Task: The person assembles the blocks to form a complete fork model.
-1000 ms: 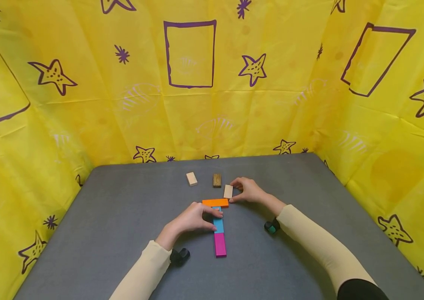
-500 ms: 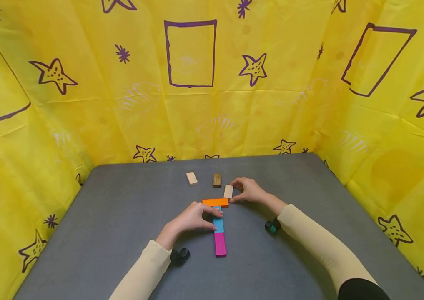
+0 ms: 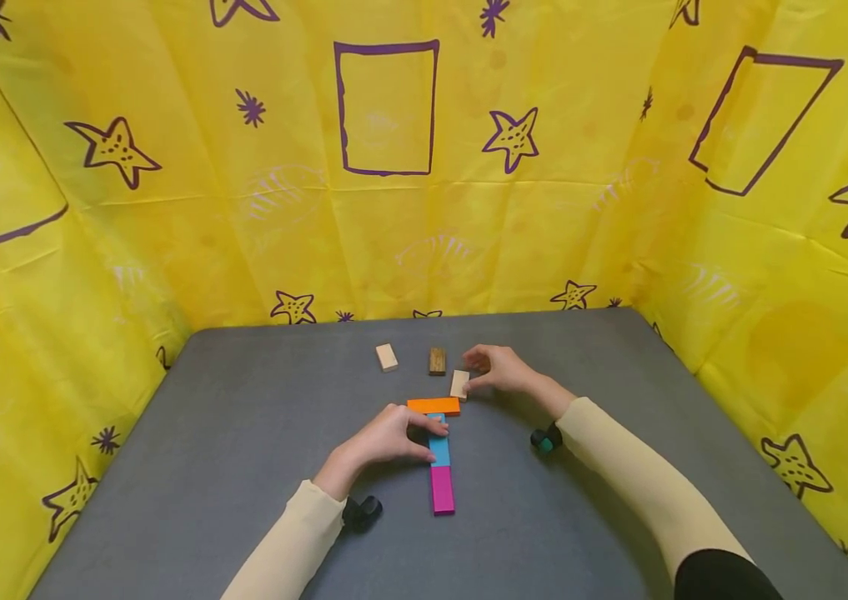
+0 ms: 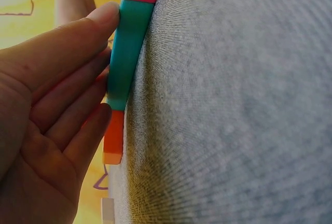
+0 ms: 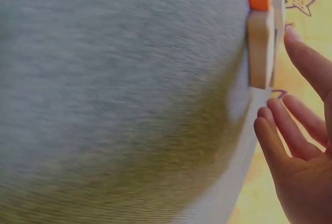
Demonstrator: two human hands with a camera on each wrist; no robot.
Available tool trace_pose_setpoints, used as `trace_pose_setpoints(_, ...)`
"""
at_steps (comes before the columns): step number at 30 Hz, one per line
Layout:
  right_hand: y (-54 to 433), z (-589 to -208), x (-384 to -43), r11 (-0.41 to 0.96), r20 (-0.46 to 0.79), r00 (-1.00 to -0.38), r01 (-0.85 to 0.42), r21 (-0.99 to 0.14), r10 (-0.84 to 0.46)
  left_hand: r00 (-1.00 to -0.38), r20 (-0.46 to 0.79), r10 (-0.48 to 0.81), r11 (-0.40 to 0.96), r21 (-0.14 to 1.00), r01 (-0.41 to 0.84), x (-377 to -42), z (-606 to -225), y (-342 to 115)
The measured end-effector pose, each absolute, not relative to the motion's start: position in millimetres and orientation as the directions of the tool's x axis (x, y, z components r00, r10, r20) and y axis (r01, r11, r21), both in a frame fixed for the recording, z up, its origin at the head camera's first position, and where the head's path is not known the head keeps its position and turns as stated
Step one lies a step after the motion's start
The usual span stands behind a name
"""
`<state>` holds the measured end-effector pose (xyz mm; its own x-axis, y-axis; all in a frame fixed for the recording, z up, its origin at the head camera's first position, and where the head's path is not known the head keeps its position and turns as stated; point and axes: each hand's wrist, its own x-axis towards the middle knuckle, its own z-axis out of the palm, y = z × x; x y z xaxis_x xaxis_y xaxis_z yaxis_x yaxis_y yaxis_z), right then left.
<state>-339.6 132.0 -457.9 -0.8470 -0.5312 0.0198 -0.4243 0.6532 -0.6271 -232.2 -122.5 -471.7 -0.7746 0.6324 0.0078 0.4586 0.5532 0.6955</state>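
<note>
My left hand (image 3: pixel 386 435) lies over the blue wooden block (image 3: pixel 441 452), thumb and fingertips touching it near its two ends. A magenta block (image 3: pixel 442 490) adjoins its near end. An orange block (image 3: pixel 434 407) lies crosswise at its far end, forming a T shape. Beside the orange block's right end is a pale wood block (image 3: pixel 459 384). My right hand (image 3: pixel 504 371) is just right of that pale block, fingers spread and thumb tip overlapping its edge in the head view. In the right wrist view the fingers (image 5: pixel 270 136) are apart from the pale block (image 5: pixel 258 47).
Farther back on the grey table (image 3: pixel 258 467) lie a brown block (image 3: pixel 437 361) and another pale block (image 3: pixel 387 357). Yellow cloth (image 3: pixel 281 167) with purple starfish and frames hangs behind the table and along both sides.
My right hand's fingers have spread and risen slightly away from the pale block, which stays beside the orange one. The left hand keeps its place on the blue block.
</note>
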Motion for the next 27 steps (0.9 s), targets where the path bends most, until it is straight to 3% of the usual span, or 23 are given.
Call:
trace_pose_setpoints(15, 111.2, -451.5, -366.2, 0.617, 0.057, -0.84, -0.442, -0.651, -0.54, -0.782, -0.017, 0.623, 0.562, 0.706, 0.432, -231.0, -470.1, -122.3)
trace_pose_setpoints(27, 94.8, -462.2, -376.4, 0.646, 0.011, -0.852, -0.405, -0.647, -0.524, -0.76, 0.022, 0.649, 0.533, 0.699, 0.476, -232.5, -472.3, -121.9)
